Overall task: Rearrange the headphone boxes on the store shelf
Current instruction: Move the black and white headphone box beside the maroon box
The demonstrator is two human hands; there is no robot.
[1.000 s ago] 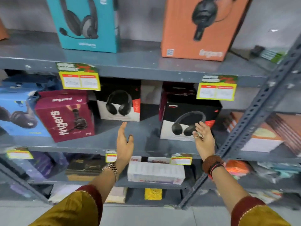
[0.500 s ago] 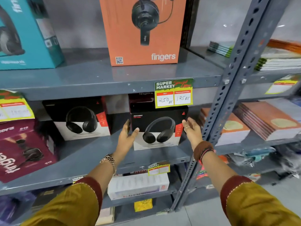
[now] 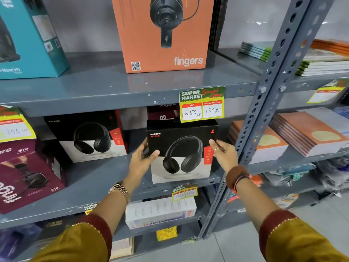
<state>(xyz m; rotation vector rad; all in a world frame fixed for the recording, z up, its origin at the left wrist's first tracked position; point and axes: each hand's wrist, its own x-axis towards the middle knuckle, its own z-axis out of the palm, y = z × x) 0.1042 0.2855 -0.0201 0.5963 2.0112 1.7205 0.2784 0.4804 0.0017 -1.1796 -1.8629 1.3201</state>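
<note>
Step in hand: gripping black Rockerz box [image 3: 181, 150] below price tag [image 3: 202, 104], left hand [image 3: 140, 161] and right hand [image 3: 223, 155] clamping sides. Next: lift clear, reposition.

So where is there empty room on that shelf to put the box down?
Bare shelf shows between the maroon box and the held Rockerz box, in front of the second Rockerz box. Above, there is a gap between the teal box and orange box. The right side, by the upright post, is tight.

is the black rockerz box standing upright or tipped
Upright, roughly: the Rockerz box has its print the right way up, with the left hand and right hand gripping its sides.
</note>
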